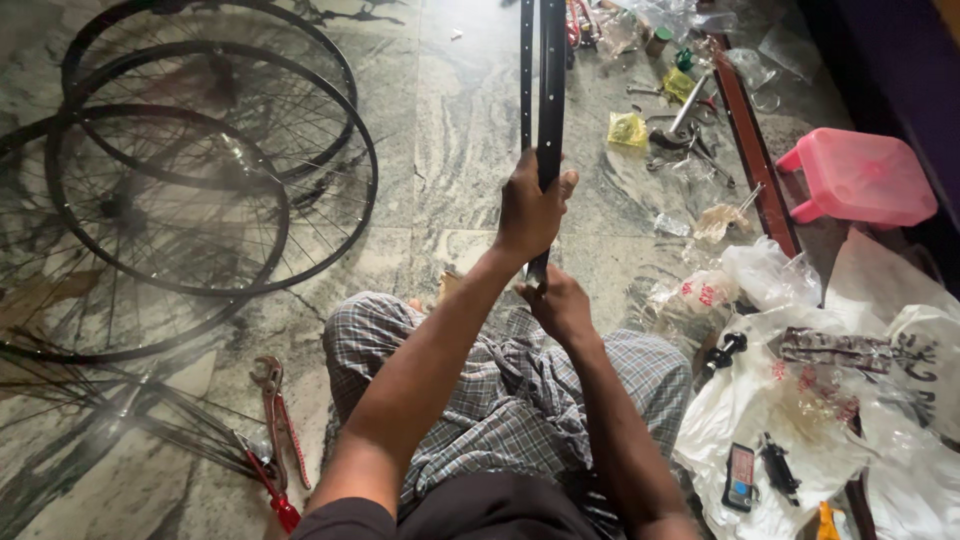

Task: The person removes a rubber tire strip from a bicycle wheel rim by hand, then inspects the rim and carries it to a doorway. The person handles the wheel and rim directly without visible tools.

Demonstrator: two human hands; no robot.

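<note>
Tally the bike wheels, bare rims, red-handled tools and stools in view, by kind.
Spoked wheels on the floor: 3
Bare black rim held by left hand and right hand: 1
Red-handled tools: 2
Pink stool: 1
Total: 7

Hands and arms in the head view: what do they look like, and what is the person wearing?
Both hands, left hand and right hand, are bare: no gloves, rings or watch visible. Both forearms are bare down to the bottom of the picture, where a dark short sleeve covers the left upper arm. Below them lies a grey-and-white checked cloth over the lap.
</note>
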